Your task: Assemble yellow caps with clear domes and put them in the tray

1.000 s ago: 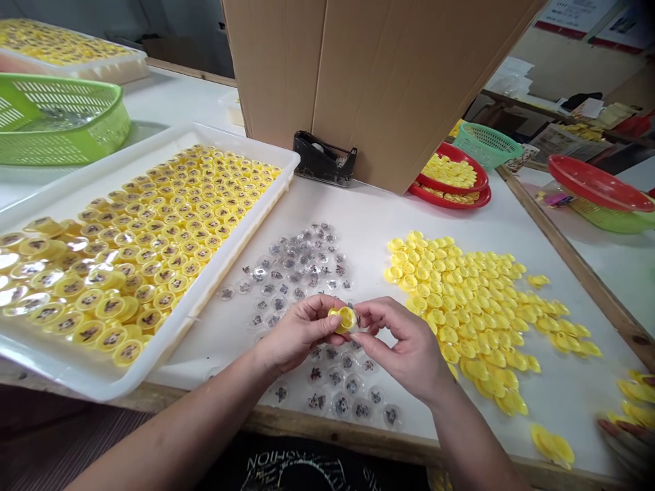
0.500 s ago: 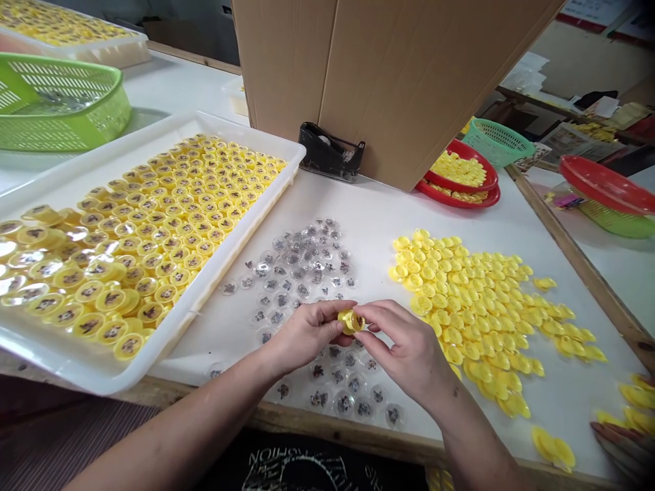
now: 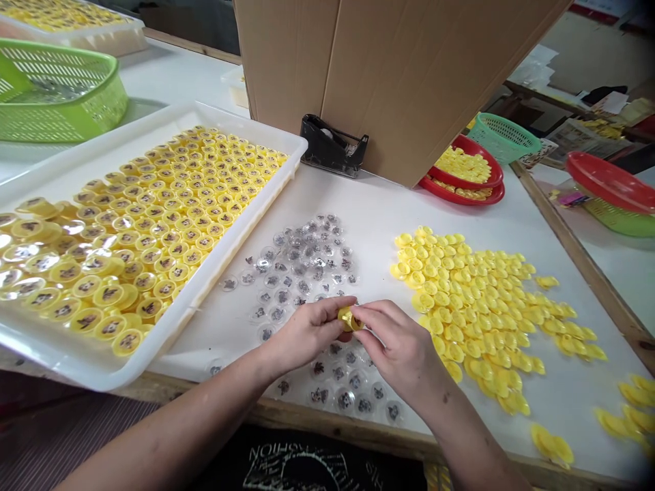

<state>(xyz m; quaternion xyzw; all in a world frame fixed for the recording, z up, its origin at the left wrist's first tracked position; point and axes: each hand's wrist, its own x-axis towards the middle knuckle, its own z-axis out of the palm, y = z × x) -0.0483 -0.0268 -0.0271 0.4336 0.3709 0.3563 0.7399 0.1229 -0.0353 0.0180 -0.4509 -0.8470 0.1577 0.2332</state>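
Note:
Between my two hands is a small round yellow piece (image 3: 349, 318). My left hand (image 3: 310, 329) pinches its left side, and the fingers of my right hand (image 3: 391, 334) close on its right side. Fingertips cover much of the piece. Clear discs with small dark pictures (image 3: 294, 266) lie spread beneath and beyond my hands. On the right sits a wide heap of yellow cups (image 3: 475, 307). A white tray (image 3: 256, 235) at the left holds rows of yellow pieces with printed faces.
Behind the discs, a black tape dispenser (image 3: 333, 146) stands against a tall cardboard box (image 3: 379, 82). Red plates (image 3: 494, 170) and a teal basket (image 3: 506, 140) are at the back right, a green basket (image 3: 97, 102) at the back left. Wood edges the table.
The yellow piece has turned slightly between my fingers, and my right fingertips now cover more of its face. Another person's hand at the lower right edge has gone from view.

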